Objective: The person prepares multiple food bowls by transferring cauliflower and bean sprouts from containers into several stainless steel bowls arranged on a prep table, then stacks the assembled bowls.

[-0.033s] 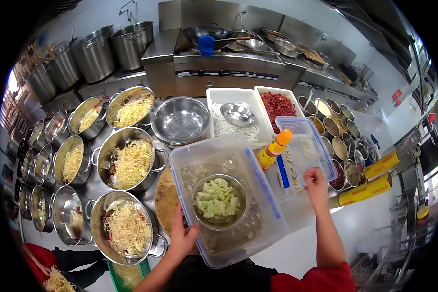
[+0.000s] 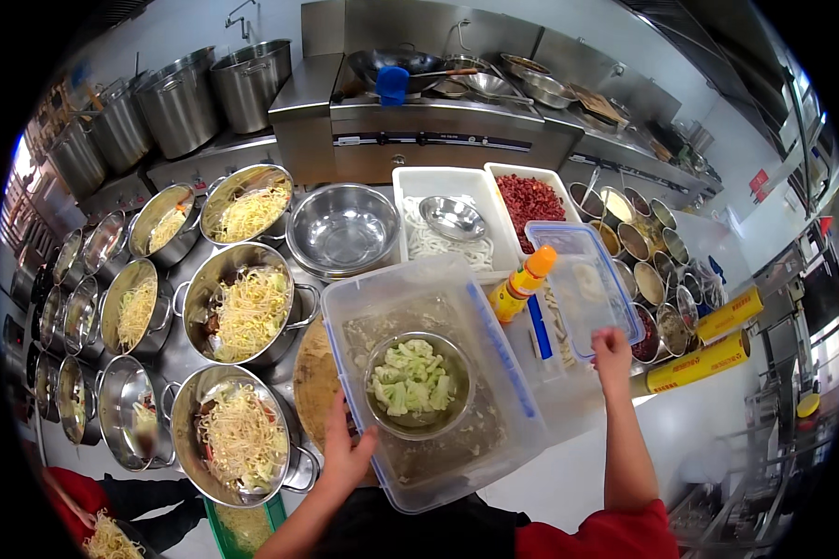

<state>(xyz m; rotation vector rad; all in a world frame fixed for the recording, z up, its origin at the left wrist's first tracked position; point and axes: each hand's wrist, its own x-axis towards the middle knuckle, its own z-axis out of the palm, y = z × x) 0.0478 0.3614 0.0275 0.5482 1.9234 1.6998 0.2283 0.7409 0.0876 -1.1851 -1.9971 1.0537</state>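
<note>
A clear plastic bin [image 2: 522, 424] with blue edge strips stands in front of me, tilted in view. Inside it sits a steel bowl [image 2: 466, 373] of chopped pale green cauliflower [image 2: 412, 377]. My left hand [image 2: 347, 456] grips the bin's left wall, thumb over the rim and fingers outside. Beyond the right side of the bin, my right hand [image 2: 612, 359] hovers by the near corner of a clear lid [image 2: 592, 279] with a blue rim. Its fingers are curled together, and whatever may be in them is hidden. A yellow bottle with an orange cap [image 2: 522, 287] stands between bin and lid.
Steel pots [image 2: 238, 303] of bean sprouts and noodles crowd the left. Empty steel bowls [image 2: 345, 228], a tub of white strips [image 2: 410, 200] and a tub of red pieces [image 2: 531, 200] line the back. Seasoning containers [image 2: 653, 289] and yellow rolls [image 2: 699, 361] lie right. Another person's red sleeve [image 2: 65, 494] shows lower left.
My right hand has shifted slightly down and right beside the lid's corner, its fingers still curled. The left hand keeps its grip on the bin.
</note>
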